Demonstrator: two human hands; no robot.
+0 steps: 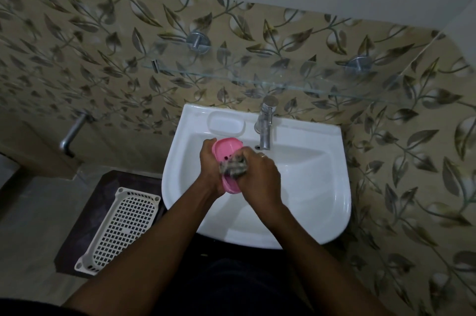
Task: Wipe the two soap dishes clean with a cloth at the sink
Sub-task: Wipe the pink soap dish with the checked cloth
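- Left hand (211,165) grips the pink soap dish (226,148) along its left edge, fingers curled round the rim. The dish is held above the basin, tilted up toward the camera.
- Right hand (260,177) has its fingers closed around a bunched grey cloth (233,168), which is pressed into the dish's hollow. There is a ring (262,156) on one finger.
- Pink shows both above and below the cloth. Cannot tell whether the lower part is the same dish or a second one.
- The white sink (334,187) is below both hands. The chrome tap (266,123) is at the back rim, just right of the dish, and a moulded soap recess (226,122) is to its left.
- A glass shelf (257,81) is on the leaf-patterned wall above the tap.
- On the floor to the left, a white lattice basket (121,228) lies on a dark mat (74,236).
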